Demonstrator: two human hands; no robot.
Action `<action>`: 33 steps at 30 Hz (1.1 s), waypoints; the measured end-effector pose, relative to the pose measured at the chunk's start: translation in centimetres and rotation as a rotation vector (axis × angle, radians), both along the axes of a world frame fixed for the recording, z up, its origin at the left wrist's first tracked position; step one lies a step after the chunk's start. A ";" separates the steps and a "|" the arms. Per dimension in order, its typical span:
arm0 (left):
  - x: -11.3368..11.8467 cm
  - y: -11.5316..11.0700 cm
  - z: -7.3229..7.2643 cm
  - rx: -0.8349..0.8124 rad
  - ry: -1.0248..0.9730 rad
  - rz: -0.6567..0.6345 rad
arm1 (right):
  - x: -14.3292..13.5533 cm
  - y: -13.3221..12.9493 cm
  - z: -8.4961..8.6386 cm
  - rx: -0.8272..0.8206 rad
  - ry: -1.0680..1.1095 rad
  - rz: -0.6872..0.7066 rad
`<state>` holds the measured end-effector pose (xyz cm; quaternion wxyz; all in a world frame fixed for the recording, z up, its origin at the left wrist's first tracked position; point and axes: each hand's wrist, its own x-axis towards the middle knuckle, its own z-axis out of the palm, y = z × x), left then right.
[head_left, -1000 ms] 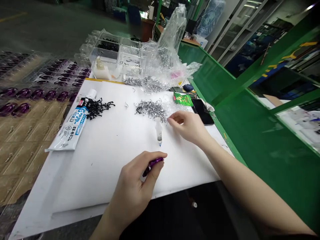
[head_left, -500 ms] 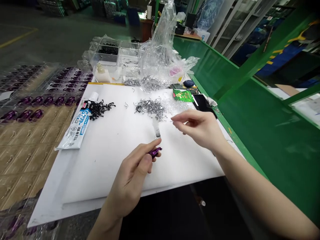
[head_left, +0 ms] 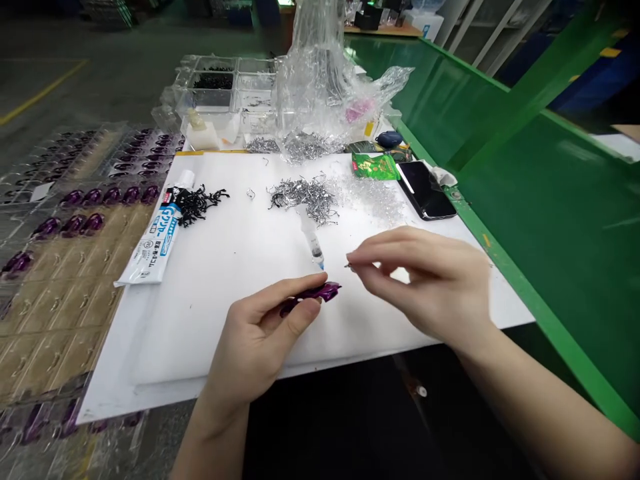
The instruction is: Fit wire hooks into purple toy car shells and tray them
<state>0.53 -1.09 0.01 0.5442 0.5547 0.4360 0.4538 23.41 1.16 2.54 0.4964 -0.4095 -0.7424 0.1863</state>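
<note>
Pinching a glossy purple piece (head_left: 329, 292) from both sides, the left hand (head_left: 261, 333) has its thumb along the near side and its index finger along the far side, so the free end juts out past the fingertips toward the right hand (head_left: 427, 283). That hand closes thumb and forefinger on a tiny dark sliver (head_left: 348, 266), whose tip pokes out on the side facing the purple piece; the two are near each other but apart.

Just beyond the left fingertips lies a syringe (head_left: 311, 241) with its blue tip toward the grip, and farther off past it a heap of silvery bits (head_left: 303, 197). A white sheet (head_left: 225, 320) spreads under both hands.

The purple piece looks light and stiff, perhaps hard plastic, and its shiny surface may slip under dry fingers; the side edges, well back from the jutting end, seem the steadiest place to hold. The sliver is probably nearly weightless and easily bent or dropped, so a fingertip pinch at one end suits it.

Much of the purple piece is hidden between the left thumb and fingers, so its whole outline cannot be read. Most of the sliver is covered by the right fingertips, and its shape and material are too small to tell. Both forearms run off the bottom and side of the view.
</note>
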 end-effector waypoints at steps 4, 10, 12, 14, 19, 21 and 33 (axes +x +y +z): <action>0.0 0.1 0.2 0.025 0.006 0.009 | -0.3 -1.6 0.2 0.269 -0.223 0.054; 0.3 0.2 0.4 0.041 -0.002 0.045 | -0.4 -1.4 -0.5 0.249 -0.249 0.108; 0.3 0.1 0.4 0.041 -0.012 0.054 | -0.4 -1.4 -0.5 0.215 -0.223 0.135; 0.2 0.0 0.4 0.037 -0.033 0.049 | -0.6 -1.5 -0.4 0.168 -0.186 0.160; 0.2 0.0 0.2 -0.003 -0.088 0.029 | -1.2 -1.9 -0.9 0.127 -0.109 0.071; 0.2 -0.1 0.1 0.005 -0.091 0.034 | -1.2 -2.0 -1.1 0.138 -0.117 0.048; 0.1 -0.2 0.0 0.021 -0.077 0.047 | -1.2 -2.6 -0.8 0.019 -0.046 0.053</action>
